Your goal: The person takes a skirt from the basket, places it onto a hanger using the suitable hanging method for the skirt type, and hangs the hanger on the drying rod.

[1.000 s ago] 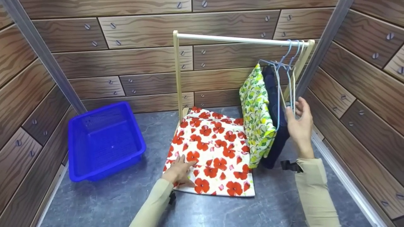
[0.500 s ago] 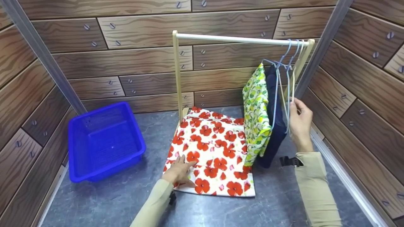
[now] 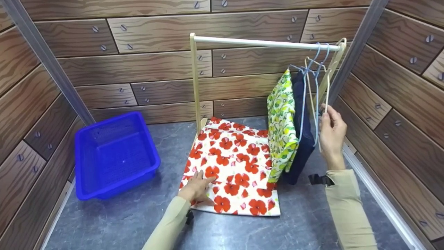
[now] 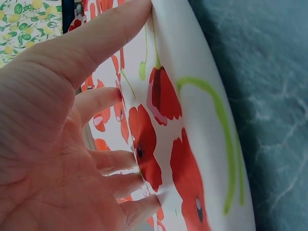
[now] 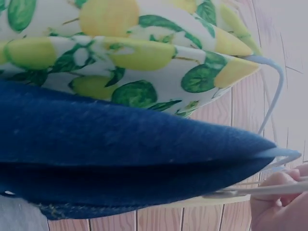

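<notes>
My right hand [image 3: 333, 133] pinches the side wire of a cream hanger [image 3: 327, 91] at the right end of the clothes rack. The hanger's hook stands by the top of the right post; whether it touches the rod I cannot tell. Beside it hang two blue hangers [image 3: 316, 86]. One bears a lemon-print cloth [image 3: 282, 125], the other a dark blue denim piece [image 5: 120, 132]. My left hand [image 3: 197, 189] rests with spread fingers on a white cloth with red flowers [image 3: 239, 159], lying flat on the floor. In the left wrist view its fingertips touch that cloth's edge.
The rack's white rod [image 3: 256, 42] runs between two wooden posts, the left post [image 3: 195, 83] beside the flowered cloth. A blue plastic basket [image 3: 118, 156] stands at the left on the grey marbled surface [image 3: 145, 222]. Wood-patterned walls enclose the back and both sides.
My right hand reached the hangers and took hold of the cream one. That hanger has risen and shifted slightly right. The lemon cloth swung a little right; my left hand stayed put.
</notes>
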The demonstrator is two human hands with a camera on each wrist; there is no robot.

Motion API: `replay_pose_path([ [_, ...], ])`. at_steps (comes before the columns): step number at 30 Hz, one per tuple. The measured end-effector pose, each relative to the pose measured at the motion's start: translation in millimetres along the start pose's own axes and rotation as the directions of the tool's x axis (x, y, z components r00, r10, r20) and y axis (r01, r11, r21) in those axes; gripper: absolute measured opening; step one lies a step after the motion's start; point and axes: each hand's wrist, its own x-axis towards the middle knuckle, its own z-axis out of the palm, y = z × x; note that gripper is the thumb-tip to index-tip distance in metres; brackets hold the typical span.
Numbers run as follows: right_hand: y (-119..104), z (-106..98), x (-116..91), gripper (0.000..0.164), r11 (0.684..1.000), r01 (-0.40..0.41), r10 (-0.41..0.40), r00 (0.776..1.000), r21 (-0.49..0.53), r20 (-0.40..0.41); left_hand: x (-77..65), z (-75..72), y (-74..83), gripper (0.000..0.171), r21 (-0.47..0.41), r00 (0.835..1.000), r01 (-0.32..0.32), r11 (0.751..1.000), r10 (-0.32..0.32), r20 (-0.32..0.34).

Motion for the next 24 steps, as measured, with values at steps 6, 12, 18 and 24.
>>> replay_pose_path([
  [6, 1.1, -2.8, -11.7, 0.024, 0.986, -0.032, 0.039, 0.999, -0.165, 0.037, -0.4, -0.5, 0.9, 0.093, -0.01, 1.0, 0.009, 1.0, -0.008, 0.014],
  [12, 11.3, -6.1, -22.3, 0.019, 0.91, -0.021, 0.002, 0.999, -0.415, -0.046, -0.8, -0.4, 1.6, 0.093, -0.004, 1.0, 0.015, 1.0, -0.015, 0.016],
  [18, 24.6, -7.2, -35.3, 0.031, 0.889, 0.047, -0.082, 0.995, -0.456, -0.057, -0.1, 0.7, 0.6, 0.092, 0.023, 1.0, -0.013, 1.0, 0.012, 0.006],
  [24, 24.0, -4.1, -47.6, 0.023, 0.923, 0.105, -0.132, 0.99, -0.369, -0.049, 1.2, -0.3, 1.2, 0.092, 0.023, 1.0, 0.002, 1.0, -0.002, 0.007],
])
